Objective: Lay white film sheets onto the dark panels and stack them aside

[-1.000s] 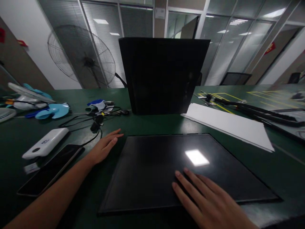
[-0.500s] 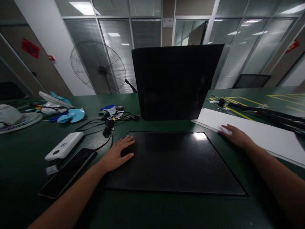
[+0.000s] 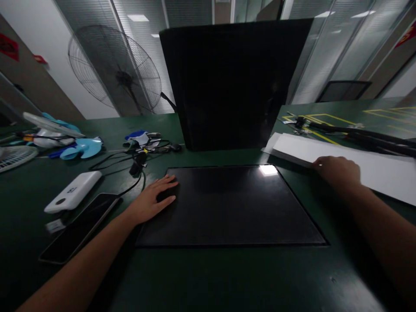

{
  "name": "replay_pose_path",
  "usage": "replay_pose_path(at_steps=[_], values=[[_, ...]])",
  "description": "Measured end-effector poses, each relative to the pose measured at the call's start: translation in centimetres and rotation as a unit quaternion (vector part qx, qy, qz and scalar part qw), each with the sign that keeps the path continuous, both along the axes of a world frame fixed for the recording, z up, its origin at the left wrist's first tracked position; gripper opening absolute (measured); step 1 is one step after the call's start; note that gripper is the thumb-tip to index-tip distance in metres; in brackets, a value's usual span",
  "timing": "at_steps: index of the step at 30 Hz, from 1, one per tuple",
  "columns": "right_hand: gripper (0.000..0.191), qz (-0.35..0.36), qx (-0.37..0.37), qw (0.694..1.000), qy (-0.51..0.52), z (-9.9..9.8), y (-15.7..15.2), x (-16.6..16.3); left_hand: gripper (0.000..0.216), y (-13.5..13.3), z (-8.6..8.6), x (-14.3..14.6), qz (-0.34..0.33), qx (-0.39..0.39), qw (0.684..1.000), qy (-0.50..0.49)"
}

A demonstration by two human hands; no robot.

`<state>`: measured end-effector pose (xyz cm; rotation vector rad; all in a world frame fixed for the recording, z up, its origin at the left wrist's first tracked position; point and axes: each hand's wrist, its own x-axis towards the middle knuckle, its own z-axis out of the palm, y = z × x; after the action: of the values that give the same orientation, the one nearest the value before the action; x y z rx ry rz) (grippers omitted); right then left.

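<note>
A black flat screen panel (image 3: 227,208) lies on the table before me, a bright light reflected near its far right corner. My left hand (image 3: 151,199) rests on its left edge, fingers spread and flat. To the right, my right hand (image 3: 339,173) is closed at the near edge of a stack of white sheets (image 3: 383,164), thumb and fingers pinching that edge. Part of the top sheet is hidden behind the hand. Behind the panel stands a large black upright board or monitor (image 3: 234,86).
On the left lie a phone (image 3: 81,229) with a cable, a white power bank (image 3: 73,190), tangled cables (image 3: 139,160) and light blue fan blades (image 3: 82,148). Black rods or cables (image 3: 357,134) lie behind the white sheets. A large wire-cage fan (image 3: 123,78) stands beyond the green table (image 3: 208,277).
My right hand has gone from lying open on the white sheets to pinching their near edge. My left hand stays on the panel. The view has tilted down a little.
</note>
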<state>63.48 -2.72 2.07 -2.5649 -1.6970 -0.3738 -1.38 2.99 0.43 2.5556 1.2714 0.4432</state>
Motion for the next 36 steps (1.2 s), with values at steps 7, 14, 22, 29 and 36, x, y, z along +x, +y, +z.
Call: replay_pose_path(at_steps=[7, 14, 22, 29, 36], values=[[0.071, 0.012, -0.026, 0.999, -0.03, 2.5, -0.7, -4.8, 0.054, -0.5, 0.2, 0.5, 0.025, 0.011, 1.0, 0.0], [0.044, 0.197, -0.113, 0.973, -0.041, 7.3, -1.3, -10.2, 0.052, -1.1, 0.4, 1.0, 0.058, 0.029, 0.998, -0.001], [0.051, 0.495, -0.113, 0.861, -0.037, 3.2, -7.5, -27.3, 0.053, -1.4, 0.3, 1.2, 0.084, 0.03, 0.996, -0.014], [0.052, 0.583, -0.055, 0.809, 0.05, 0.3, -10.1, -31.4, 0.068, -1.5, 0.0, 0.6, 0.06, 0.027, 0.998, -0.022], [0.051, 0.525, -0.018, 0.832, 0.177, 2.7, -6.2, -26.5, 0.08, -0.4, -0.8, -0.1, 0.091, -0.011, 0.993, -0.068]])
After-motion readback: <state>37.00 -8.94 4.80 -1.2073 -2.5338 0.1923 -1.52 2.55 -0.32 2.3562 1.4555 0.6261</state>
